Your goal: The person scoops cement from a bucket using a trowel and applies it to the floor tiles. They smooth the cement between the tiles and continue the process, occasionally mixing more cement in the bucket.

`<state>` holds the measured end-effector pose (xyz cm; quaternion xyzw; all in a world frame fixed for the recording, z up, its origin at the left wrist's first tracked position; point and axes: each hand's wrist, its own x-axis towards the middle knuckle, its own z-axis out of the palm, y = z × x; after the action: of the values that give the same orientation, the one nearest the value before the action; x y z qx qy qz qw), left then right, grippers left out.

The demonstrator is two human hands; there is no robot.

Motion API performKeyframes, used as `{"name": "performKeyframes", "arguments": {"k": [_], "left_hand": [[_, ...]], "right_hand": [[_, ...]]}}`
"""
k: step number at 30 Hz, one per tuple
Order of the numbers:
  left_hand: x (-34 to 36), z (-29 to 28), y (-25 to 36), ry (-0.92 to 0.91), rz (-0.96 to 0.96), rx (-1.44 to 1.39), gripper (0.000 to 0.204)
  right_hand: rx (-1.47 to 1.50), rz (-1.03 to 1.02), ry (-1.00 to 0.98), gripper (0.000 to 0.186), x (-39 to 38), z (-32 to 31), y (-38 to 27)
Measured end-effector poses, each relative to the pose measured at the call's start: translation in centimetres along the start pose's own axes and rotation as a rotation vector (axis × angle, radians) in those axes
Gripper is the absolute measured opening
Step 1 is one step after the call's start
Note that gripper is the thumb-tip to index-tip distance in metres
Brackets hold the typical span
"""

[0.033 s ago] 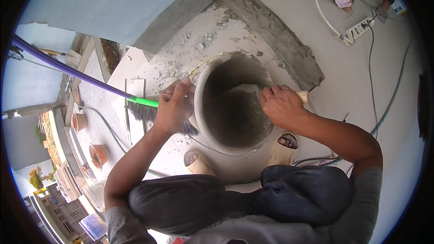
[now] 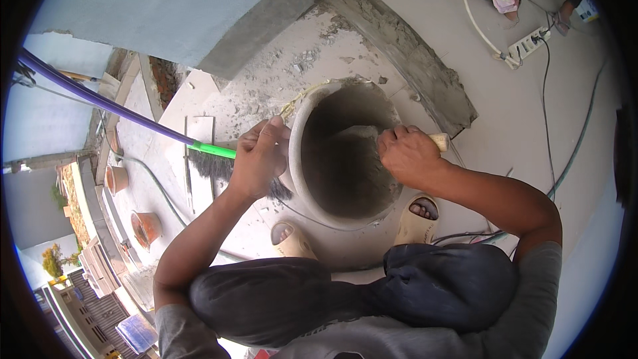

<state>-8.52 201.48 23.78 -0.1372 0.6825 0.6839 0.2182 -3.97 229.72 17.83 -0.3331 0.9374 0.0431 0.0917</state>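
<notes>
A mortar-coated bucket (image 2: pixel 299 169) stands tilted between my feet, its mouth toward me. My left hand (image 2: pixel 258 156) is closed on its left rim, thumb up, close to the yellowish rope (image 2: pixel 292 105) along the edge. Fingers wrapped, my right hand (image 2: pixel 411 154) grips a trowel by its pale wooden handle (image 2: pixel 439 141), whose end sticks out to the right. The trowel's blade seems to reach into the bucket, hard to tell from the grey mortar (image 2: pixel 362 159) in its shaded inside.
A broom (image 2: pixel 212 150) with purple stick and green head lies left, its bristles partly behind my left hand. Rubble (image 2: pixel 302 63) and a cement ledge (image 2: pixel 412 53) lie beyond the bucket. A power strip (image 2: pixel 530 42) and cables are at right. Flowerpots (image 2: pixel 145 227) stand left; another person's hand (image 2: pixel 563 18) shows far right.
My right hand has shifted slightly left with the trowel. My left hand and the bucket's rim have moved slightly to the right.
</notes>
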Motion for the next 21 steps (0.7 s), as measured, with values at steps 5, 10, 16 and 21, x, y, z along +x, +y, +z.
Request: {"name": "performKeyframes", "arguments": {"k": [5, 10, 16, 21], "left_hand": [[-1.1, 0.6, 0.4, 0.038, -0.007, 0.096, 0.040], [-0.1, 0.5, -0.7, 0.067, 0.027, 0.039, 0.037], [1.2, -0.8, -0.3, 0.076, 0.006, 0.012, 0.035], [1.9, -1.7, -0.1, 0.113, -0.035, -0.029, 0.037]], "right_hand": [[0.326, -0.192, -0.262, 0.015, 1.6, -1.3, -0.6], [0.665, -0.218, -0.417, 0.026, 2.0, -1.1, 1.0], [1.369, 0.053, -0.781, 0.030, 0.8, -3.4, 4.2], [1.661, 0.159, -0.593, 0.022, -2.1, -6.0, 7.8]]}}
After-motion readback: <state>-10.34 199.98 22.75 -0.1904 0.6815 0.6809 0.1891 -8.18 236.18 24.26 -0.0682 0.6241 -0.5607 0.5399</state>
